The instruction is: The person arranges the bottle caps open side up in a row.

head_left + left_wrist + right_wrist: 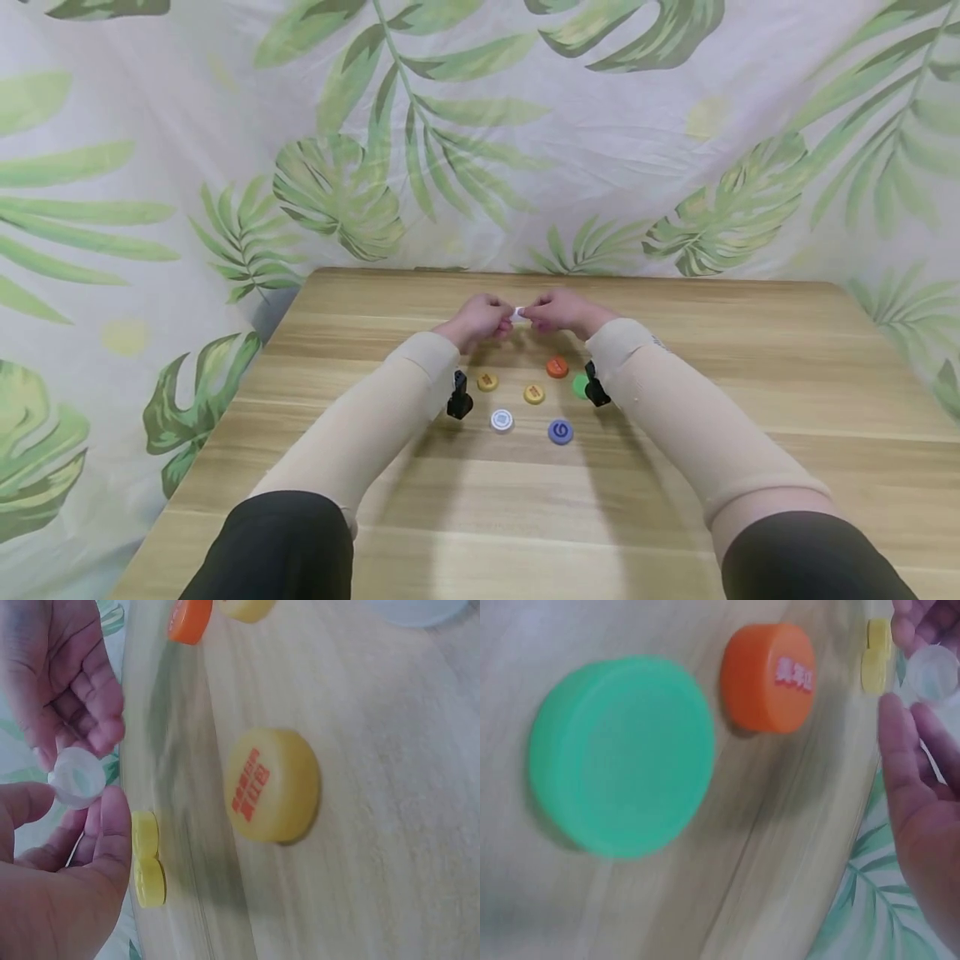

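A small whitish translucent cap [517,314] [78,778] [933,673] is held between both hands above the far part of the table. My left hand [483,320] [71,870] pinches it from the left between thumb and fingers. From the right, my right hand [558,312] [64,675] [930,817] grips its other side with the fingertips. Two small yellow caps [148,859] [876,656] stand side by side on the table just beyond, hidden by the hands in the head view.
Nearer on the wooden table [480,517] lie two yellow-orange caps [487,382] [534,393], an orange cap [557,367], a green cap [581,385], a white cap [502,421] and a blue cap [560,431]. A leaf-patterned cloth [480,167] hangs behind the far edge.
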A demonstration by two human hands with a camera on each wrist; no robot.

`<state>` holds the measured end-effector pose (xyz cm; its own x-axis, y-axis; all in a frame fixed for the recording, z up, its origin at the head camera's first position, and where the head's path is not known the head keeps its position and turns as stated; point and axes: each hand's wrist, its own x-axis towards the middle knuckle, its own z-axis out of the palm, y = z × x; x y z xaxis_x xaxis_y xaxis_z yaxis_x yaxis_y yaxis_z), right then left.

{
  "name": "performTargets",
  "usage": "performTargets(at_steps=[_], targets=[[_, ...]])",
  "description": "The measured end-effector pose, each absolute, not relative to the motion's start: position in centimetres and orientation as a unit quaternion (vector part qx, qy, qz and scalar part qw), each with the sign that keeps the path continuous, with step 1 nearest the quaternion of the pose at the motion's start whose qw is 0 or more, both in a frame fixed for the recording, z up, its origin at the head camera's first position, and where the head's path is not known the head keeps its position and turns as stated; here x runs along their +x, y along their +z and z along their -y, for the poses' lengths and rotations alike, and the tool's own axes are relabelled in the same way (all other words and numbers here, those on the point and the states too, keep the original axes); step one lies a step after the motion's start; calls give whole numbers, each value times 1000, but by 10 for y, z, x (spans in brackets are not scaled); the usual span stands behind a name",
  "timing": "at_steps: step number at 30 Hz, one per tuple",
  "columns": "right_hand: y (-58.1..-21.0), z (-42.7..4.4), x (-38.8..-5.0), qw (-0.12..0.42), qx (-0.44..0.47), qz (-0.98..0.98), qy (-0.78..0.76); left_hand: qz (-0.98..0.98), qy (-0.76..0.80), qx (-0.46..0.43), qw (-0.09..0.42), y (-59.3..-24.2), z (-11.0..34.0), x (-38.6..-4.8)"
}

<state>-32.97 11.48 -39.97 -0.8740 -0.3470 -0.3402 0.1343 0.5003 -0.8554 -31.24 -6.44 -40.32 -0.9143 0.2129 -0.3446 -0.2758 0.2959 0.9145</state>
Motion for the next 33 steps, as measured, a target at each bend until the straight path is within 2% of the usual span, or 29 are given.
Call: performTargets(at_steps=[6, 21, 33], targets=[[-396, -110, -330, 184, -42, -799, -571, -771, 613, -31, 170, -402, 61, -316], [-393, -102, -330, 118, 8, -768, -629, -748, 655, -37, 101, -399, 51, -323], [-392, -102, -334, 134, 41, -772, -620, -749, 653, -40, 107, -398, 48, -328]])
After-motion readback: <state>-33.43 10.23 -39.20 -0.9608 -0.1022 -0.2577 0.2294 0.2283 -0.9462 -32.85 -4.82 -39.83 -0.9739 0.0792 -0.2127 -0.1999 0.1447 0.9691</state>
